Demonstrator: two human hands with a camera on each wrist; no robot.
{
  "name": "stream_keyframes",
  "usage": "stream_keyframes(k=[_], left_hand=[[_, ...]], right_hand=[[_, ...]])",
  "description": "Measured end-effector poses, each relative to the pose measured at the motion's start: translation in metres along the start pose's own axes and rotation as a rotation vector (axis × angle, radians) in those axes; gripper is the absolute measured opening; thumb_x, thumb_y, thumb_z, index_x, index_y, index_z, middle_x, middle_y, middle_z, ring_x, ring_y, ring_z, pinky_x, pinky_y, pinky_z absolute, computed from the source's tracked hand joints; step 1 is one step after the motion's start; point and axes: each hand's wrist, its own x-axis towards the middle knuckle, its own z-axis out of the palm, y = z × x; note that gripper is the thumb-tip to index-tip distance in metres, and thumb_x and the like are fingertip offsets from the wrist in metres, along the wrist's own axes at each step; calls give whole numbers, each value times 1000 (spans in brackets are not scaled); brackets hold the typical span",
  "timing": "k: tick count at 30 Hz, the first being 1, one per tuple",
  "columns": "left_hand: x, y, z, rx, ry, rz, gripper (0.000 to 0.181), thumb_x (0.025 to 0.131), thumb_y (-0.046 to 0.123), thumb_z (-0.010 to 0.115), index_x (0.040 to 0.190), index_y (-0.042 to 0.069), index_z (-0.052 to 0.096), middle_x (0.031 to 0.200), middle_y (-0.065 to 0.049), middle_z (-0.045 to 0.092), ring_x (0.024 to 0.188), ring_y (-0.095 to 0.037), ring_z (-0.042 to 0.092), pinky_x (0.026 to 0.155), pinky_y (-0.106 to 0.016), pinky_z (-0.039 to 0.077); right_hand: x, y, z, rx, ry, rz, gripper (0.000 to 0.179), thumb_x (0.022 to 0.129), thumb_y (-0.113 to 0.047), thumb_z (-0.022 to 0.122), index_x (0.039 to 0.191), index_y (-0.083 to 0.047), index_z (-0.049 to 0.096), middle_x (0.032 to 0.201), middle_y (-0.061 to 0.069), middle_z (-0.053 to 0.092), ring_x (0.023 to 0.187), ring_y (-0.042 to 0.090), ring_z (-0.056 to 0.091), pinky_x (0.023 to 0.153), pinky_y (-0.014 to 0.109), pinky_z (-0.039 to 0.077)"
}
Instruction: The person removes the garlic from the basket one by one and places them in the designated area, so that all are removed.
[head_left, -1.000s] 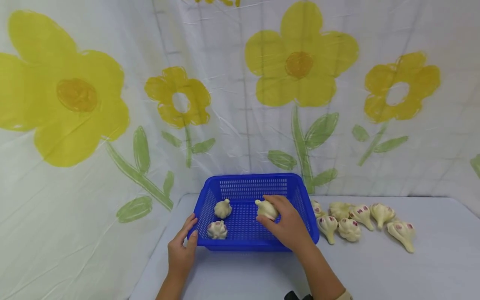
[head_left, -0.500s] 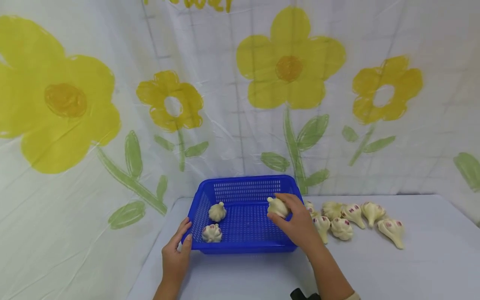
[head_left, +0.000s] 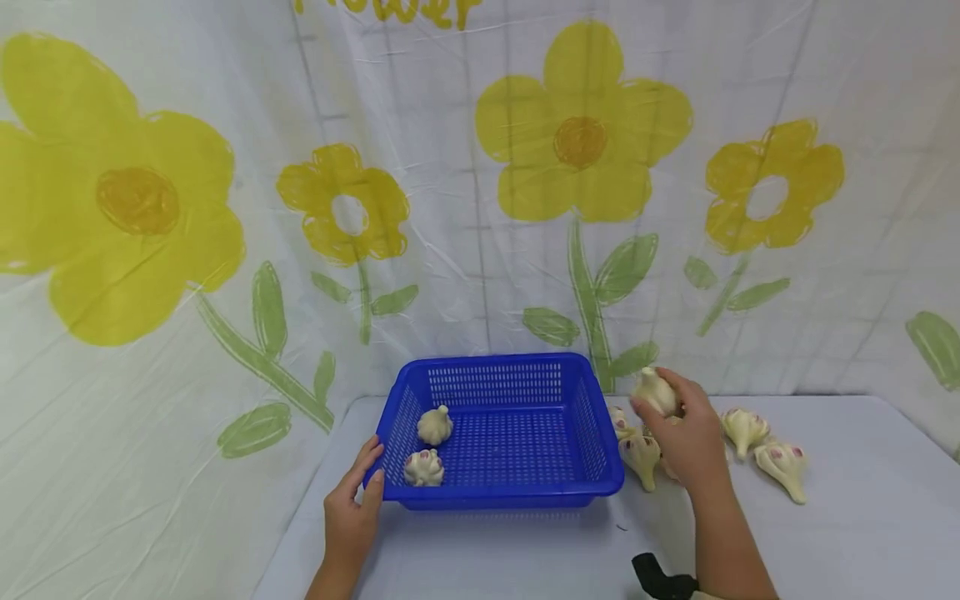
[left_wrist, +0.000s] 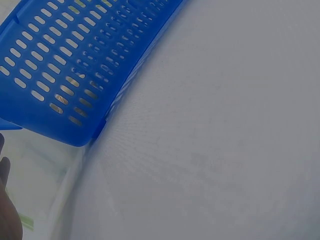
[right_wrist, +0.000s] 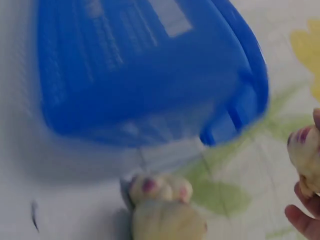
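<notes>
My right hand (head_left: 686,425) holds a cream garlic bulb (head_left: 654,392) between thumb and fingers, raised over the garlic group to the right of the basket. In the right wrist view the same garlic bulb (right_wrist: 306,155), marked with purple, shows at the right edge. My left hand (head_left: 352,500) rests at the left end of the blue plastic basket (head_left: 487,493), its fairly straight fingers and thumb touching the rim near the front corner. Inside, on the left, sit two garlic bulbs, a plain one (head_left: 435,426) behind a purple-marked one (head_left: 424,468).
Right of the basket lie several garlic bulbs, among them one (head_left: 640,457) close to its wall and another (head_left: 782,467) farther right; my right hand hides part of the group. A flower-printed cloth (head_left: 465,275) hangs behind the white table (head_left: 487,554).
My right hand has carried the garlic bulb out from over the basket, rightward to above the other bulbs. The left hand has stayed at the rim; the view has shifted slightly.
</notes>
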Motion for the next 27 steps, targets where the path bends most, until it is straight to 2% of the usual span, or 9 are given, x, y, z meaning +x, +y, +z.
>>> stream_keyframes(k=[2, 5, 7, 11, 14, 18, 23, 27], left_hand=[[0, 0, 0, 5, 3, 10, 36, 92, -2, 61, 127, 4, 66, 138, -11, 59, 131, -3, 50, 105, -10, 37], [0, -2, 0, 10, 10, 27, 36, 91, -3, 61, 126, 4, 66, 137, -12, 60, 131, -3, 51, 105, -10, 38], [-1, -3, 0, 12, 14, 39, 36, 91, -3, 61, 126, 4, 66, 136, -13, 61, 130, -3, 51, 105, -10, 38], [0, -3, 0, 4, 12, 32, 36, 91, -3, 61, 126, 4, 66, 137, -13, 60, 131, -3, 51, 105, -10, 38], [1, -3, 1, 2, 10, 22, 36, 91, -2, 61, 126, 4, 66, 137, -12, 60, 131, -2, 51, 105, -10, 38], [1, -2, 1, 6, 6, 9, 35, 92, -2, 61, 126, 4, 66, 138, -12, 60, 131, -1, 50, 105, -10, 38], [0, -2, 0, 9, 6, -3, 35, 92, -1, 62, 126, 4, 66, 137, -12, 60, 130, 0, 50, 105, -10, 38], [0, 0, -1, 11, -1, -14, 35, 92, 0, 61, 127, 4, 66, 138, -11, 60, 130, 1, 50, 104, -9, 37]], right_hand=[[2, 9, -13, 8, 58, 84, 64, 90, -46, 67, 146, -20, 48, 143, 14, 48, 109, 31, 54, 68, 22, 50], [3, 22, -26, 12, 203, 166, 60, 90, -44, 68, 143, -19, 52, 138, 14, 51, 98, 20, 50, 60, 14, 41], [3, 29, -31, 12, 289, 214, 59, 90, -41, 69, 141, -18, 54, 134, 14, 51, 90, 15, 45, 60, 19, 39], [5, 47, -39, 36, 440, 317, 56, 88, -38, 70, 138, -18, 57, 129, 8, 51, 88, 4, 41, 67, 25, 34], [6, 62, -44, 80, 551, 396, 54, 87, -36, 69, 136, -19, 59, 122, -2, 49, 91, -3, 38, 71, 23, 34], [5, 79, -48, 161, 684, 478, 50, 86, -33, 68, 134, -20, 60, 117, -15, 42, 99, -4, 39, 83, 21, 35], [5, 93, -49, 261, 816, 584, 47, 87, -28, 67, 132, -23, 59, 123, -15, 40, 113, 1, 43, 101, 22, 37], [5, 101, -53, 437, 889, 684, 47, 87, -21, 67, 133, -25, 57, 131, -13, 38, 119, 3, 45, 102, 19, 42]])
